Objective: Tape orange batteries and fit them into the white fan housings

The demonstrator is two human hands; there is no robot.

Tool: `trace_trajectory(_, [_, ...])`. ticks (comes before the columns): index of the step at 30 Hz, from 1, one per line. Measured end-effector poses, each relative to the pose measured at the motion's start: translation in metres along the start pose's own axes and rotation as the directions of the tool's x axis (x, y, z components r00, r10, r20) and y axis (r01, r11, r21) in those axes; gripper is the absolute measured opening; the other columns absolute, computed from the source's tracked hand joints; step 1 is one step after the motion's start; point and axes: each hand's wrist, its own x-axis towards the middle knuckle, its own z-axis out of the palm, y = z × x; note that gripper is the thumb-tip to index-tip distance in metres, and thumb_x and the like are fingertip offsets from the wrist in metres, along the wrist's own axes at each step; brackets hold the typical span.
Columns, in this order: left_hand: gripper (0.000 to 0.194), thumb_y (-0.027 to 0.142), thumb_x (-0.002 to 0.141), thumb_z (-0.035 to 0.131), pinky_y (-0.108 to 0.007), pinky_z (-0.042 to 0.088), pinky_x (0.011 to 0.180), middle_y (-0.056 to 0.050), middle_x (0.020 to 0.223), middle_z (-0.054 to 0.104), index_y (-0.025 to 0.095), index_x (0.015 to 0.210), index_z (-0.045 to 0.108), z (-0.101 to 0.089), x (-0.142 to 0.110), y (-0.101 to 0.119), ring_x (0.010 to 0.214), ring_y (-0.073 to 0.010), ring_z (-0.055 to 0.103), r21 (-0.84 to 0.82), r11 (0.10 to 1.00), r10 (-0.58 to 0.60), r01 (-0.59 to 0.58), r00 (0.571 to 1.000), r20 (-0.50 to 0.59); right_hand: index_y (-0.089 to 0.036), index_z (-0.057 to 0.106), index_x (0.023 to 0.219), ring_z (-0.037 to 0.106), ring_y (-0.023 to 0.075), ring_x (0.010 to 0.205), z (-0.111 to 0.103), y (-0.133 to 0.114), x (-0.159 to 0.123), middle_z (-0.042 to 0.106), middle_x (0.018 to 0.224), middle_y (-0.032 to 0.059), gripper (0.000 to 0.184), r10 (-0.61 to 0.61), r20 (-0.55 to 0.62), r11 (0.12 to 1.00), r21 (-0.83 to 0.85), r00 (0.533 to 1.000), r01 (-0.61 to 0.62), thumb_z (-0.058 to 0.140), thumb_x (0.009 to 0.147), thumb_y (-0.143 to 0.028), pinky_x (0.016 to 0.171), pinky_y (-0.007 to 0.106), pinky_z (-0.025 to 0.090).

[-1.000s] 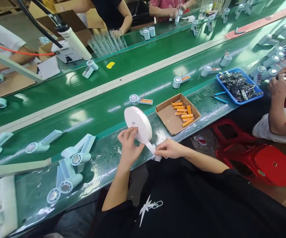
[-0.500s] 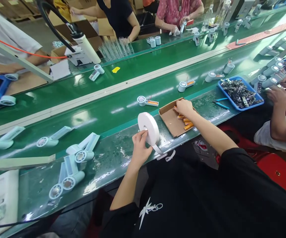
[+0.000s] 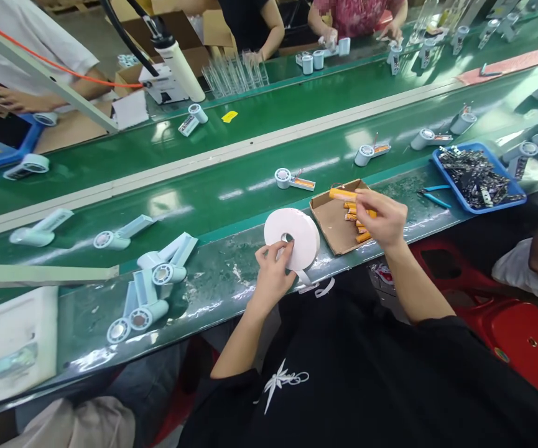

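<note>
My left hand (image 3: 274, 269) grips a wide roll of white tape (image 3: 299, 239) near its core, holding it on edge at the front of the bench; a loose strip of tape hangs from the roll toward the edge. In my right hand (image 3: 383, 218) is an orange cylindrical battery (image 3: 342, 195), pinched at one end and raised above a shallow cardboard box (image 3: 331, 227). Several more orange batteries (image 3: 362, 237) lie in the box, partly hidden by my right hand.
Pale blue handheld fan bodies (image 3: 140, 317) lie to the left, others along the green belt (image 3: 231, 171). Right of the box are blue-handled pliers (image 3: 434, 196) and a blue tray (image 3: 502, 208) of small circuit parts. Co-workers sit opposite and at right.
My right hand has come up out of the box with a battery. The tape roll in my left hand has turned its flat face more toward me. The view has shifted slightly.
</note>
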Motion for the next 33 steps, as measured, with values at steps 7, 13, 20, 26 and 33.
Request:
trace_trajectory(7, [0.069,0.004,0.081,0.066,-0.050,0.041,0.112,-0.017,0.138,0.067,0.018,0.149,0.067,-0.007,0.006,0.008,0.125,-0.0346,0.049,0.050,0.998,0.050,-0.050,0.999,-0.005,-0.031,0.086,0.095,0.086,0.0246,0.100,0.016,-0.061,-0.065,0.087,0.115,0.0070,0.010,0.007,-0.002,0.976,0.219,1.000,-0.006,0.079,0.095,-0.023,0.092,0.040,0.075])
trace_trajectory(13, [0.066,-0.001,0.085,0.065,-0.041,0.043,0.105,-0.013,0.132,0.073,0.020,0.147,0.072,-0.010,0.006,0.007,0.116,-0.0307,0.049,0.168,0.979,0.135,-0.119,0.987,-0.087,-0.026,0.083,0.123,0.083,0.0283,0.115,0.023,-0.071,-0.087,0.083,0.130,0.0120,0.044,0.394,0.303,0.711,0.497,0.868,-0.497,0.091,0.087,-0.051,0.100,0.041,0.072])
trace_trajectory(20, [0.066,0.002,0.096,0.063,-0.045,0.043,0.117,-0.007,0.133,0.077,0.034,0.154,0.070,-0.006,0.000,0.000,0.115,-0.0311,0.045,0.193,0.976,0.128,-0.100,0.982,-0.140,-0.024,0.083,0.120,0.083,0.0317,0.109,0.002,-0.064,-0.041,0.086,0.116,0.0060,0.044,0.386,0.597,0.711,0.293,0.703,-0.639,0.085,0.088,-0.054,0.105,0.046,0.069])
trace_trajectory(26, [0.064,0.013,0.099,0.063,-0.063,0.034,0.131,-0.008,0.136,0.076,0.040,0.157,0.066,-0.006,0.001,-0.003,0.113,-0.0329,0.045,0.120,0.992,0.037,-0.026,0.995,-0.089,-0.023,0.076,0.086,0.075,0.0213,0.076,-0.010,-0.062,-0.006,0.076,0.073,-0.0004,0.021,0.272,0.727,0.824,0.163,0.631,-0.543,0.076,0.095,-0.042,0.081,0.034,0.065])
trace_trajectory(33, [0.050,0.041,0.098,0.076,-0.076,0.028,0.120,-0.018,0.129,0.070,0.031,0.147,0.075,-0.003,0.000,0.039,0.116,-0.0378,0.045,0.097,0.982,-0.143,0.159,0.978,-0.154,-0.024,0.068,0.135,0.082,0.0282,0.113,0.049,-0.074,-0.043,0.082,0.129,0.0151,0.066,0.532,0.368,0.467,0.624,0.763,-0.627,0.065,0.098,-0.078,0.097,0.042,0.071])
